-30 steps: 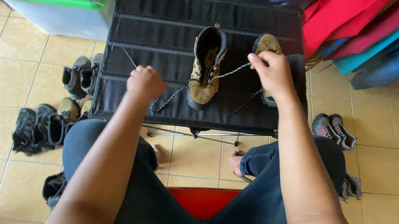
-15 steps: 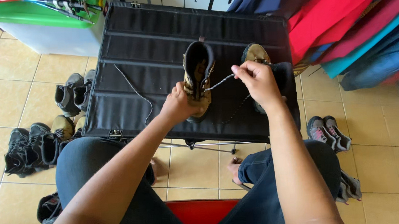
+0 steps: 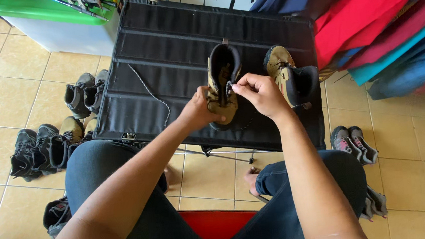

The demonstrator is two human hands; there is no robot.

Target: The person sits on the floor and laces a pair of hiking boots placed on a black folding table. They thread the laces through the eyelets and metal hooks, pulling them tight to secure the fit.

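Left hand (image 3: 197,111) grips the tan boot (image 3: 221,86); right hand (image 3: 259,94) pinches its lace (image 3: 229,88)

Soft, even daylight fills the room; nothing is dim. The pale floor tiles (image 3: 10,59) take a mild sheen, brightest toward the upper left, with no hard glare. Shadows are faint and diffuse: a soft one lies under the near edge of the black tabletop (image 3: 166,42), and the inside of the olive boot (image 3: 223,85) stays dark. The tabletop's matte fabric swallows light, so its seams show only as thin lines. The left hand (image 3: 196,111) and right hand (image 3: 258,94) are evenly lit and fairly sharp. The forearms at the bottom edge look stretched and slightly soft, and straight lines bow outward near the corners from the wide lens.
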